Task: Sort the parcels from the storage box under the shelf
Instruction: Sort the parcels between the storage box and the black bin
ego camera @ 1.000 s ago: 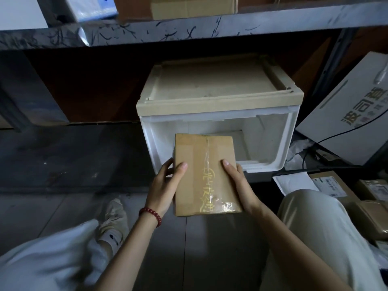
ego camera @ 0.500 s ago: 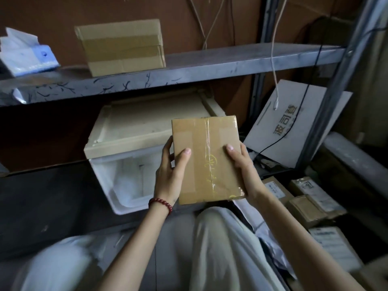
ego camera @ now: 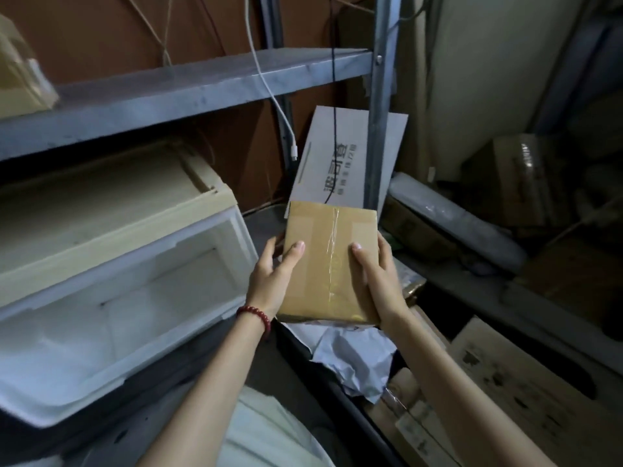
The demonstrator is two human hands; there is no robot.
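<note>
Fingers (ego camera: 294, 251) of both hands, left hand (ego camera: 269, 281) and right hand (ego camera: 379, 281), grip a taped cardboard parcel (ego camera: 328, 251) by its edges; smooth tape may slip, dropping it onto crumpled paper (ego camera: 350, 358) below.

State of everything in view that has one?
parcel: taped shut, held in both grips.
left grip: holds parcel's left edge.
right grip: holds parcel's right edge.
storage box: front open, nothing visible inside.
white cable: hanging, end unplugged.
</note>
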